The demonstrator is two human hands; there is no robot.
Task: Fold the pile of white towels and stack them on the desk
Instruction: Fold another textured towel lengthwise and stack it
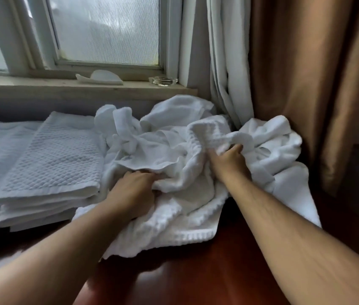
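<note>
While both hands are sunk in the pile of towels (174, 137), I read the grips like this: the left hand (134, 190) has its fingers curled into a fold low at the front, and the right hand (229, 160) bunches a ridge of cloth higher up. The pile lies on the bench (218, 271), just right of the folded stack (51, 164) — soft, light, limp stuff, likely to sag and tangle. I'd hunt for a hemmed corner — not the middle.

Dark wooden desk (229, 271) bears folded towels (51, 164); crumpled pile (174, 155).
</note>
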